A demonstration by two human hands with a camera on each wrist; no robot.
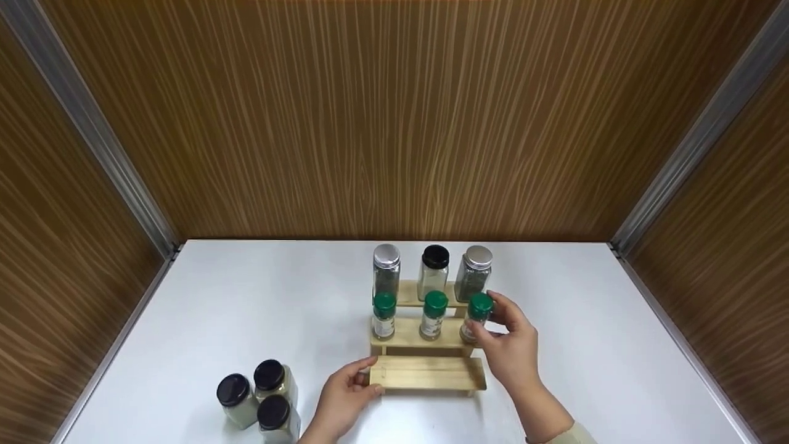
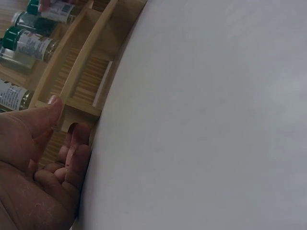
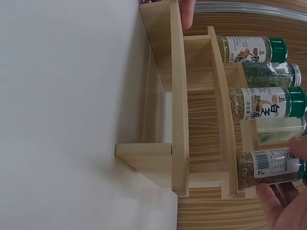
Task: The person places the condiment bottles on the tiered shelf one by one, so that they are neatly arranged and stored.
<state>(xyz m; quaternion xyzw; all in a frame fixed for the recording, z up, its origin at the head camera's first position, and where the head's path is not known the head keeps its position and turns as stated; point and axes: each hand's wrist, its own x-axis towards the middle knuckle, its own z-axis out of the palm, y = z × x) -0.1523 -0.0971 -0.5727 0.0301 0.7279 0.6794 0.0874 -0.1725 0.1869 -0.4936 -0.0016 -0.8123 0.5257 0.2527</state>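
Head view: right hand [image 1: 508,345] pinched the rightmost green-capped jar [image 1: 476,317], which stood on the middle step of the rack [image 1: 425,374]. Left hand [image 1: 345,394] curled round the rack's lower left end, steadying it. Judgement: keep the jar upright and the rack braced so neighbours aren't nudged. Two more green jars [image 1: 384,315] sat just beside it, three taller jars [image 1: 434,272] close behind, crowding the fingers. Black-lidded jars [image 1: 259,399] stood well apart on the table [image 1: 246,296].
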